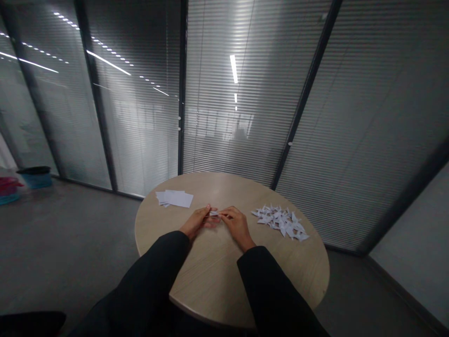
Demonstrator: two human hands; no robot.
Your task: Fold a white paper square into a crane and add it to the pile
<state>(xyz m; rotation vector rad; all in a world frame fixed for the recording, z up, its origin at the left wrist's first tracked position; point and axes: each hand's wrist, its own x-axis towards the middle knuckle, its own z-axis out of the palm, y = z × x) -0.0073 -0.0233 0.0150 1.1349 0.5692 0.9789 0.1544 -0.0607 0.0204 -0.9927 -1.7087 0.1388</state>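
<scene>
while the left hand (pixel 199 222) clasps a small paper (pixel 213 213) toward 11 o'clock on the table (pixel 213 281), the right hand (pixel 238 223) pinches its edge, flat sheets (pixel 178 198) lying past 10 o'clock and folded papers (pixel 277 219) at 2 o'clock.

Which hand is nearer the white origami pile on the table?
Right. The right hand is to the left of the white origami pile, with bare tabletop between; the left hand is farther left, beyond the right hand.
</scene>
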